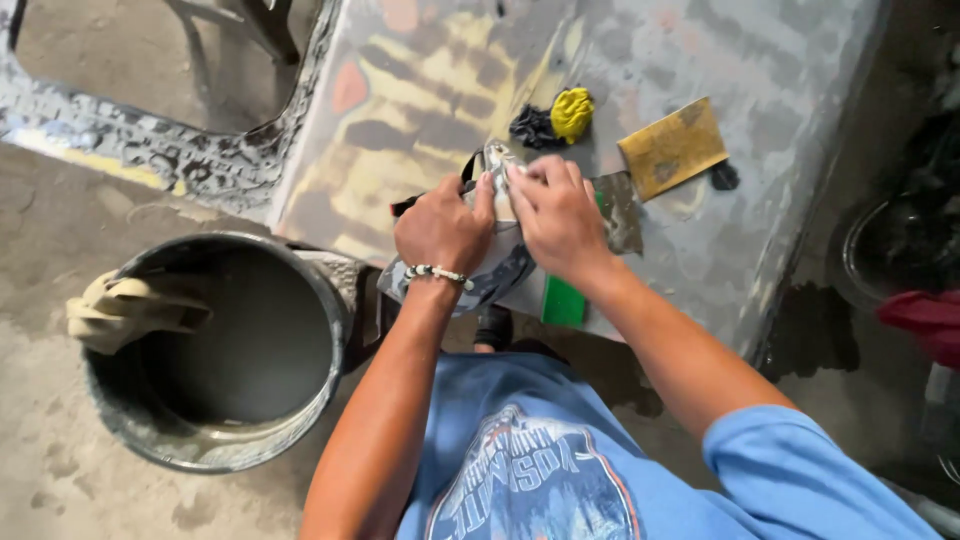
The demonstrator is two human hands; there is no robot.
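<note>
Both hands meet over the near edge of a large filler-smeared grey panel (780, 120) that serves as the work surface. The left hand (440, 228) has its fingers closed around a small grey pad or block with a dark strap (497, 160), gripping it from the left side. The right hand (558, 215) pinches the top of the same piece between thumb and fingers, apparently pulling or folding a sheet around it. Whether the sheet is abrasive paper cannot be told, since the hands hide most of it.

To do this well, in my judgement, the left hand should hold the block steady while the right draws the covering flat and tight, with no creases at the corners, and the strap kept clear of the working face.

Just beyond the hands, toward the middle of the panel, lie a crumpled yellow rag (572, 112) touching a dark rag (532, 127), and a tan sanding sheet (672, 148) to their right. A green scraper (564, 302) pokes out under the right wrist at the panel's near edge. On the floor to the left stands a grey bucket (330, 290) of murky water with a cloth (125, 312) draped over its rim.
</note>
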